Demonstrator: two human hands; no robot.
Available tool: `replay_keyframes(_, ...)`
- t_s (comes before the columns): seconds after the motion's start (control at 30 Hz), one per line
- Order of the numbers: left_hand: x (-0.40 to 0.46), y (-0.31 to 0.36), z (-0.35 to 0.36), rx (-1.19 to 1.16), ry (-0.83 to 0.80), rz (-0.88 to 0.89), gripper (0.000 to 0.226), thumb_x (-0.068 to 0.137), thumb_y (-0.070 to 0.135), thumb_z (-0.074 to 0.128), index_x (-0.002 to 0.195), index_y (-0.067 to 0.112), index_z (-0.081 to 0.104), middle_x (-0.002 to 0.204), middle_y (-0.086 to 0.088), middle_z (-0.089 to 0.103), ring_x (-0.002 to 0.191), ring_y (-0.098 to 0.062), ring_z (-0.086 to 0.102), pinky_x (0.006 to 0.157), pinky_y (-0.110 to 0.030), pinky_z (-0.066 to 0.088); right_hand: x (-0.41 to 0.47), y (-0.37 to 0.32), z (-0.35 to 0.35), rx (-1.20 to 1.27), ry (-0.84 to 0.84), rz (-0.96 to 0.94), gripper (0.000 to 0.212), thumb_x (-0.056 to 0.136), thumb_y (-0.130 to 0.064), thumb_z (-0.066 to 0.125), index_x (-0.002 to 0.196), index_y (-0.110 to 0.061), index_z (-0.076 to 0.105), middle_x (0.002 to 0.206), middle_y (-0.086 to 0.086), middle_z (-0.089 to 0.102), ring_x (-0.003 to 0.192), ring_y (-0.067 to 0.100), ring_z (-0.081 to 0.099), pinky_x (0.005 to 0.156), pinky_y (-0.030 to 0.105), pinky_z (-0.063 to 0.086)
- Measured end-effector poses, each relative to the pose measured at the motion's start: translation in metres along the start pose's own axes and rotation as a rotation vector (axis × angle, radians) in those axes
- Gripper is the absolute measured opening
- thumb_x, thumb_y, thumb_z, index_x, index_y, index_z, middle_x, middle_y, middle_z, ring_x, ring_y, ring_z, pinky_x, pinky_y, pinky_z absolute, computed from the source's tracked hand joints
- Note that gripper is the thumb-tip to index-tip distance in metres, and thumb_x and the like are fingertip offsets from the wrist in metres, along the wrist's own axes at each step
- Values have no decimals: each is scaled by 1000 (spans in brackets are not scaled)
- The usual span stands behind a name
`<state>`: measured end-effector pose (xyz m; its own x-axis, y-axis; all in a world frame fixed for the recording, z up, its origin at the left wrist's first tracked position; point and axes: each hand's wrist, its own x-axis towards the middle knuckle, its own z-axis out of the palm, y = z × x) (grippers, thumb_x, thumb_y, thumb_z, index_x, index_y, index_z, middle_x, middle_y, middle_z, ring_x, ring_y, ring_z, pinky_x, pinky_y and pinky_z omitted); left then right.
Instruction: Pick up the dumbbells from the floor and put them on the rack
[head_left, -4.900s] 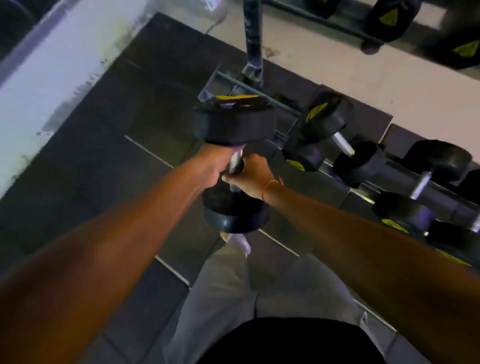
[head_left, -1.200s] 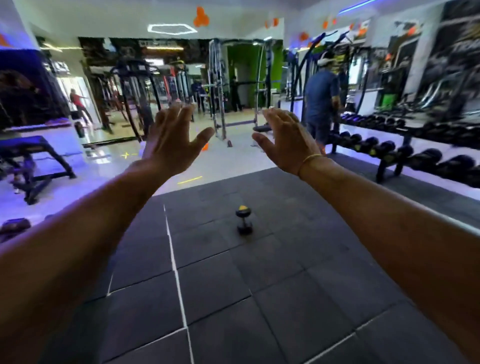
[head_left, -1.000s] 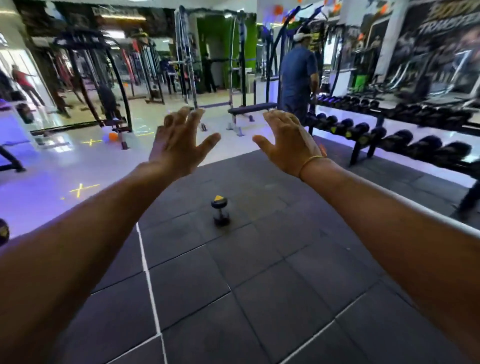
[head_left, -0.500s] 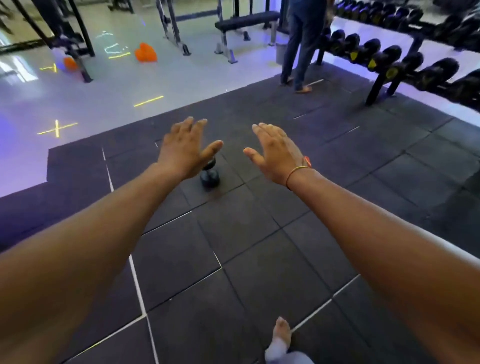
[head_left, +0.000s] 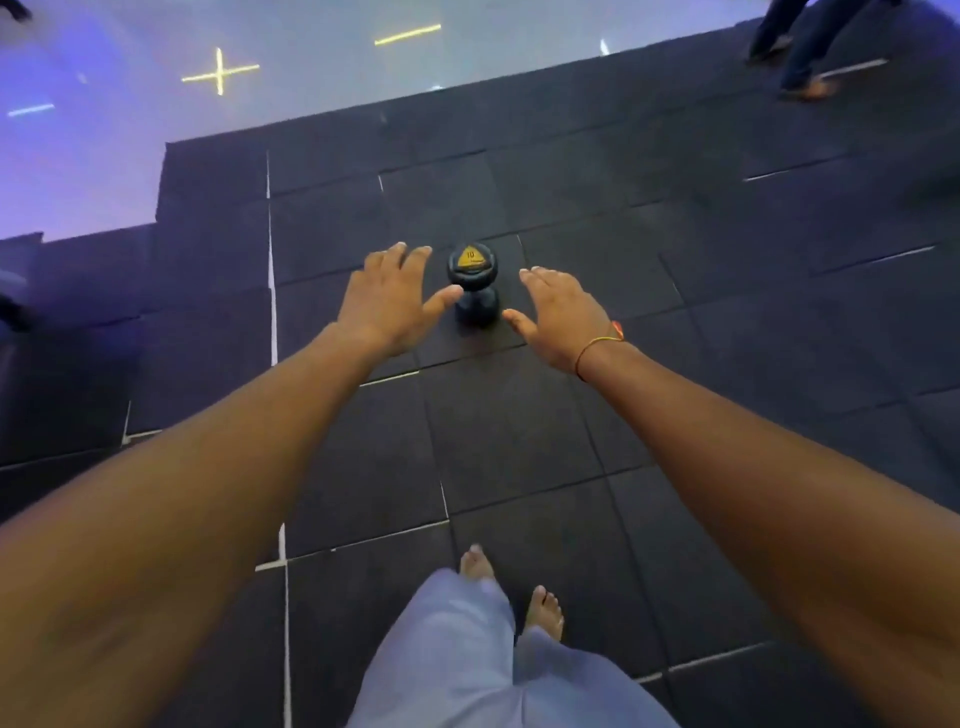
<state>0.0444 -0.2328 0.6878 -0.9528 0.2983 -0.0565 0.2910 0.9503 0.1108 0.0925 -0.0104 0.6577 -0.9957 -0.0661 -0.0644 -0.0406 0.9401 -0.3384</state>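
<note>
We see the small black rubber dumbbell with a yellow triangular label marked 10 (head_left: 472, 283) standing on end on the dark rubber-tiled floor (head_left: 519, 426), just above centre frame, its long axis upright. It lies straight ahead, between our hands and beyond our bare feet. The left hand (head_left: 387, 301) is spread flat, thumb reaching close to the lower head; the right hand (head_left: 563, 319) is equally spread, just beside it. Neither holds anything. We judge the left slightly nearer; the rack is out of frame

A dumbbell (head_left: 472, 283) stands upright on dark floor mats (head_left: 519, 426) between the spread left hand (head_left: 387, 304) and right hand (head_left: 563, 319).
</note>
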Motion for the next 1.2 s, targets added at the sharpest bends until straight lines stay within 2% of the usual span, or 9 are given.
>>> replay_keyframes(0.2,114,-23,61,-15,-84,-73,81,89,73,34,150,20,31,156,-13,32,140,-34,30,110,-51,32,126,32,46,17,-102,-39,65,94,-50,48,146,-12,35,151,8,38,140,26,32,110,46,37)
replay_keyframes(0.4,227,-44,137,-16,-262,-111,80,90,73,33,150,20,31,155,-13,34,138,-36,32,107,-52,35,239,81,101,57,-249,6,66,95,-50,48,146,-11,36,149,8,41,139,27,33,108,46,39)
replay_keyframes(0.7,374,-43,246,-60,-450,-181,76,91,69,36,149,20,33,152,-11,38,137,-35,34,106,-50,36,396,173,189,107,-419,23,60,93,-50,49,139,-12,42,144,9,45,135,30,37,104,47,42)
replay_keyframes(0.93,476,-65,373,-167,-473,-316,74,92,66,41,149,19,33,149,-10,40,135,-35,36,105,-49,36,519,225,312,140,-527,5,57,94,-47,48,138,-11,43,142,10,46,132,33,39,103,48,41)
replay_keyframes(1.07,508,-89,437,-216,-494,-360,74,91,64,43,149,19,32,149,-9,39,135,-35,36,105,-50,36,553,235,380,213,-559,57,47,98,-38,39,137,-15,46,144,9,45,128,36,43,102,51,41)
replay_keyframes(1.2,535,-114,493,-307,-484,-442,79,90,64,45,153,21,23,155,-10,30,138,-36,31,109,-51,32,576,242,436,261,-517,121,47,98,-36,40,143,-21,40,155,12,29,133,38,40,105,51,40)
